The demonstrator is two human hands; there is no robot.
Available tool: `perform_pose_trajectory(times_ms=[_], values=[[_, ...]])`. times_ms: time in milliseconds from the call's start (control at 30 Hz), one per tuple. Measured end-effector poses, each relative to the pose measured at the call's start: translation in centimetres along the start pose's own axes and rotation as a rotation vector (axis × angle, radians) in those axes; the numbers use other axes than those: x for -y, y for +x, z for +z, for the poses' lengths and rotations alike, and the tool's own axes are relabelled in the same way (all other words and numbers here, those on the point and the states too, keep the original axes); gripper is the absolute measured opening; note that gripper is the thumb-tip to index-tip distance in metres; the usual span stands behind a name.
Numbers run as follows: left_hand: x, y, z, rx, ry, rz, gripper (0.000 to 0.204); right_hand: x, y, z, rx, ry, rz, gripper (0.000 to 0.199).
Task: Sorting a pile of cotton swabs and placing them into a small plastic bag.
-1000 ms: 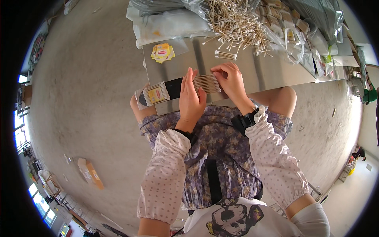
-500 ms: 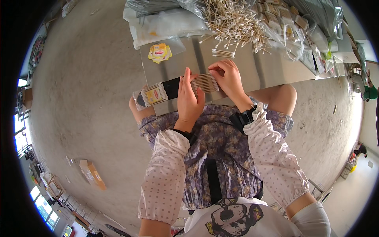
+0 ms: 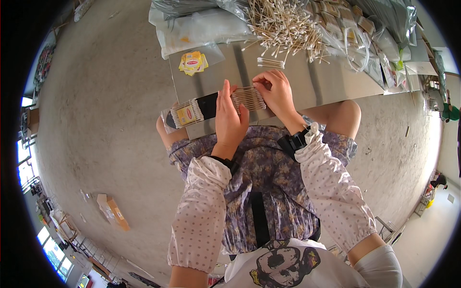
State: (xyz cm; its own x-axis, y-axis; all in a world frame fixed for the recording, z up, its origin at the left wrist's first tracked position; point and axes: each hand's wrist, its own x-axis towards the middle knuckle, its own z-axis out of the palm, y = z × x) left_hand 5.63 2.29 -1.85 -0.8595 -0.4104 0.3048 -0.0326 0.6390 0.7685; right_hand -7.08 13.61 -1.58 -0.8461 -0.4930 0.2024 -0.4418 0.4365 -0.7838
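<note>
A row of cotton swabs (image 3: 249,99) lies side by side on a black strip (image 3: 208,106) near the table's front edge. My left hand (image 3: 231,120) stands edge-on at the row's left ends, fingers stretched and thumb apart. At the far right corner of the row, my right hand (image 3: 278,96) has thumb and forefinger pinched on the end of a cotton swab; the fingertips partly hide it. Left of my left hand, a bundle of cotton swabs in clear film with a yellow label (image 3: 186,114) rests on the strip's other end.
A large heap of loose cotton swabs (image 3: 285,29) covers the table's far side, with a few set apart (image 3: 271,63) before it. Yellow labels (image 3: 193,62) lie at far left. Packed bundles (image 3: 336,17) and plastic bags (image 3: 384,41) crowd the far right. A cardboard box (image 3: 113,211) sits on the floor.
Both hands stay almost in place by the swab row. The right hand's fingertips have shifted very slightly; the view itself has moved a little.
</note>
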Motion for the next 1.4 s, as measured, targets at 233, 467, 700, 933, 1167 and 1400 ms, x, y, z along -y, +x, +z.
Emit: perform_pose_trajectory(times_ms=[233,467,700,933,1167,1400], values=[[0.1,-0.1,0.1,-0.041,0.048,0.011,0.074,0.0,0.0,0.0,-0.002,0.000,0.014,0.009],[0.2,-0.1,0.3,0.000,0.041,-0.014,0.071,0.1,0.0,0.0,-0.009,0.003,0.019,0.009],[0.2,-0.1,0.4,-0.023,0.058,0.002,0.069,0.0,0.0,0.2,-0.021,-0.001,0.007,0.009],[0.1,-0.1,0.1,0.004,0.001,-0.030,0.069,0.3,-0.2,-0.5,0.001,0.059,0.035,0.010],[0.0,-0.7,-0.1,-0.256,-0.513,-0.279,0.056,1.2,-0.4,0.5,-0.170,0.065,0.100,0.024],[-3.0,-3.1,-1.4,-0.628,-0.743,-0.509,0.042,1.9,0.0,3.0,-0.092,-0.434,-0.097,0.045]])
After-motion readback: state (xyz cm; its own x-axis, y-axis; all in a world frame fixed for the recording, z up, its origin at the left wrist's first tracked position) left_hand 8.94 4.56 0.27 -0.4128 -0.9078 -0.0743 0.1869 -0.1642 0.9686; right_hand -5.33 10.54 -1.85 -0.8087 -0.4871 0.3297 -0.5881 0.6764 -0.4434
